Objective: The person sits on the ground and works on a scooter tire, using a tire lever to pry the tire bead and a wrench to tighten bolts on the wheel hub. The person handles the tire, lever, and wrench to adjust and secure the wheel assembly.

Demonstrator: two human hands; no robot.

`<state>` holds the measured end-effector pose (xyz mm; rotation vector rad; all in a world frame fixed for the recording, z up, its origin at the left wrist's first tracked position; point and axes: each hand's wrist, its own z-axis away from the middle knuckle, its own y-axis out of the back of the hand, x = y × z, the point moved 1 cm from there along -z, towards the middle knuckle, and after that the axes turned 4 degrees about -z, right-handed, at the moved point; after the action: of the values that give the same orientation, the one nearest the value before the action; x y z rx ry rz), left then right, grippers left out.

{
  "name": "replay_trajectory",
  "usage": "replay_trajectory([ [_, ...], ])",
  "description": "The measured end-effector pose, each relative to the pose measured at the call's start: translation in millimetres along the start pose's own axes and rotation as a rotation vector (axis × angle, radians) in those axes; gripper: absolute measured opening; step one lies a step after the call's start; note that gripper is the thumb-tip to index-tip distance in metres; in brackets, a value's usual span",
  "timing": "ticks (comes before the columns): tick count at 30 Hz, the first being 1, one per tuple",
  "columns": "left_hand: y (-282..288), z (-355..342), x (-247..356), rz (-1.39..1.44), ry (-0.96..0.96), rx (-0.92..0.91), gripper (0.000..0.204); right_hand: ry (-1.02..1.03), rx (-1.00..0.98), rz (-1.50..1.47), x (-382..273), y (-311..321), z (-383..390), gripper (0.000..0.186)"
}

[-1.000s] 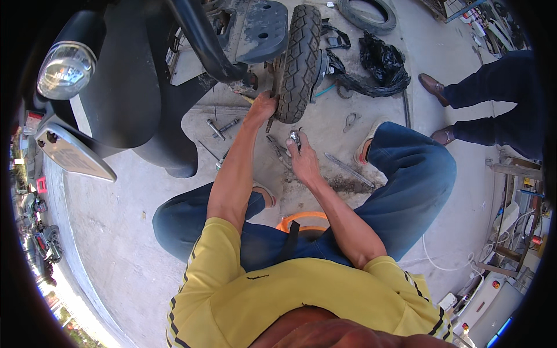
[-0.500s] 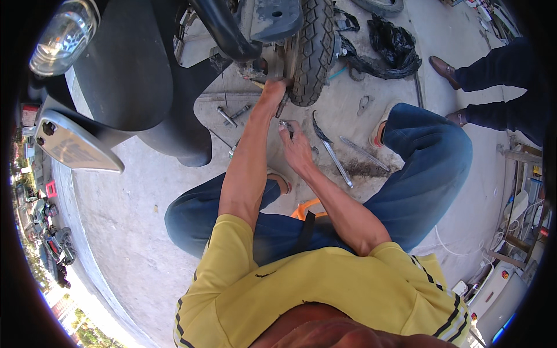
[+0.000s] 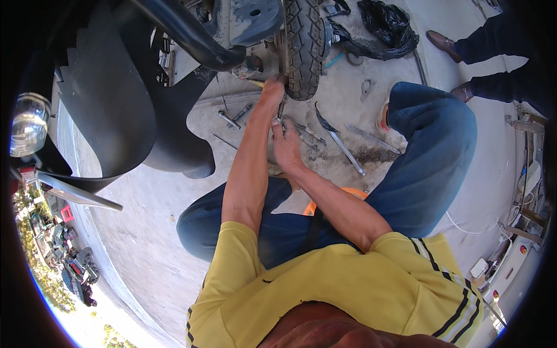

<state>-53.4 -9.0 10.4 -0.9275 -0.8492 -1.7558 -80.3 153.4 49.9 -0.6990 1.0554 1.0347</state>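
Note:
A motor vehicle's treaded tyre (image 3: 303, 49) stands in front of me. My left hand (image 3: 273, 91) reaches in at its left side, low down, and its fingers are hidden there. Just nearer to me, my right hand (image 3: 286, 143) is closed on a small metal tool (image 3: 278, 120), whose silver end shows past the thumb. That end touches or nearly touches a thin dark rod (image 3: 281, 107) hanging below the wheel's side; I cannot tell which. Most of the tool is covered by the fingers.
On the concrete lie a T-shaped socket wrench (image 3: 230, 119), a long silver bar (image 3: 348, 153) and another flat bar (image 3: 373, 138). A black plastic bag (image 3: 386, 29) is beyond. Black bodywork (image 3: 110, 110) is at left. Another person's shoe (image 3: 443, 45) stands at right, an orange thing (image 3: 354, 192) beneath me.
The view has shifted, so the bodywork and wheel sit further left. My right hand has come closer to the rod and its fingers point more upward. My left hand stays beside the wheel.

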Motion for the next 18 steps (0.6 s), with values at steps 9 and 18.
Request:
replay_trajectory([
  [9,5.2,-12.5,-19.8,0.021,0.045,0.046,0.036,-0.151,0.063,-0.241,-3.1,-17.0,3.8,0.034],
  [18,7.2,-6.0,-11.6,0.043,0.065,0.024,0.033,-0.295,0.142,-0.368,6.1,-31.4,4.2,0.041],
])
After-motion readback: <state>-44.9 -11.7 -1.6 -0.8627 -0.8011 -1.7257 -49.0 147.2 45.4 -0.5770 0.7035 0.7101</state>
